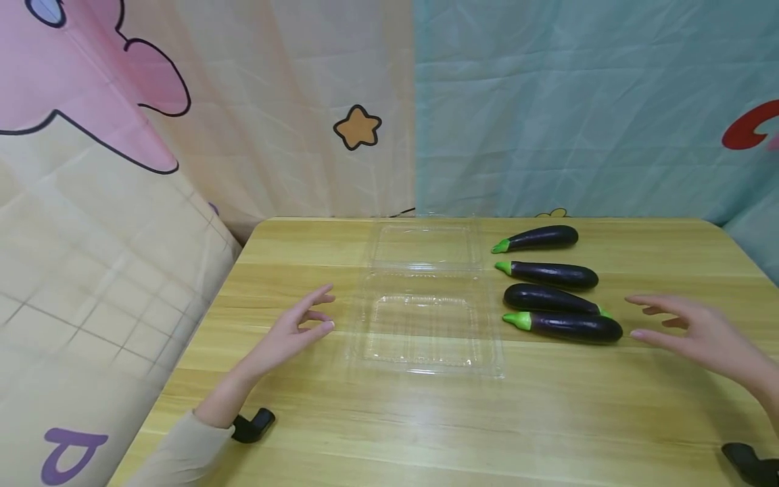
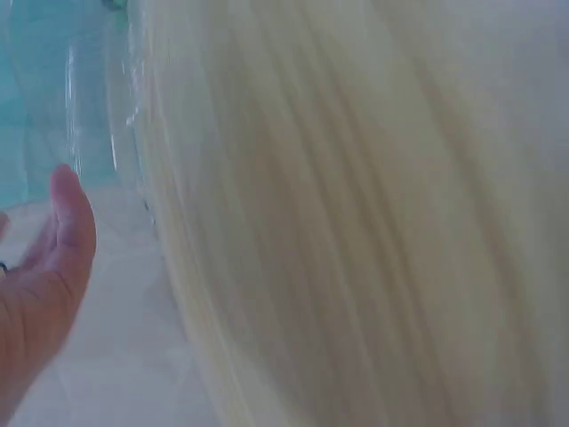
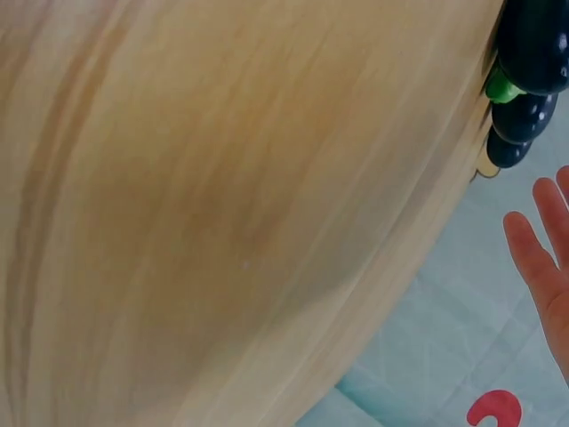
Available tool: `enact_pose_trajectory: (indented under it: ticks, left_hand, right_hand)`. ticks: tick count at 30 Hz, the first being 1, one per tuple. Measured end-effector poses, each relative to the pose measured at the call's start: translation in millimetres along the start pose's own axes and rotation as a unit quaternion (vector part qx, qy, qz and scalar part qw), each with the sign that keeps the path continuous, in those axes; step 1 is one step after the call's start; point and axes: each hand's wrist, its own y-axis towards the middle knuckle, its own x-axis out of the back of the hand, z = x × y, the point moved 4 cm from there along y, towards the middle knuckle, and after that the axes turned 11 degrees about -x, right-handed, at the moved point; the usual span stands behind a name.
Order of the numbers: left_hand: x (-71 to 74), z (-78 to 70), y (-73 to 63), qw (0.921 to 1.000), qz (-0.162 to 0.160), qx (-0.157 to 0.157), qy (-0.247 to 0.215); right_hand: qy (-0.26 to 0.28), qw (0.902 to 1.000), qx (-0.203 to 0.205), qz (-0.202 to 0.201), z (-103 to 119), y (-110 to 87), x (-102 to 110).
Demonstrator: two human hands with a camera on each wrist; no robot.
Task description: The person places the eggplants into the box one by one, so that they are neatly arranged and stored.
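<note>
A clear plastic clamshell box (image 1: 426,368) lies opened flat on the table, its lid (image 1: 426,245) toward the back. Several dark purple eggplants with green stems lie in a column to its right. The nearest eggplant (image 1: 572,326) touches another eggplant (image 1: 541,297) whose stem points right; a third eggplant (image 1: 556,274) and the farthest eggplant (image 1: 544,237) lie behind. My left hand (image 1: 298,325) hovers left of the box, fingers relaxed, holding nothing. My right hand (image 1: 694,331) hovers right of the nearest eggplant, apart from it, fingers loosely extended; the right wrist view shows its fingers (image 3: 533,258) near several eggplants.
The wooden table (image 1: 426,433) spans the view. Behind it hangs a printed curtain (image 1: 548,101), with another curtain (image 1: 79,270) along the left. Black camera mounts (image 1: 252,426) sit at both wrists.
</note>
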Motion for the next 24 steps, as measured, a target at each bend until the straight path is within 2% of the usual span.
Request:
enact_pose_trajectory:
  ticks: [4,7,12,19,24]
  left_hand:
    - [-7.5,2.1,5.2,0.9969,-0.023,0.053,-0.053]
    - [-11.5,4.2,7.8,0.9919,-0.029,0.072,-0.1]
    - [-17.0,6.6,12.3,0.9856,-0.023,0.088,-0.142]
    - [-22.2,11.2,17.9,0.9815,-0.019,0.1,-0.162]
    - [-25.5,13.6,21.9,0.9791,-0.018,0.105,-0.173]
  right_hand:
    - [0.024,0.9996,0.011,0.008,2.6,1.6,-3.4]
    - [0.033,0.9992,0.018,0.011,5.7,2.6,-6.2]
    - [0.043,0.9984,0.036,0.012,8.1,3.9,-10.6]
    - [0.039,0.9982,0.038,0.025,10.0,6.9,-15.7]
    - [0.054,0.9967,0.054,0.027,12.3,6.7,-18.1]
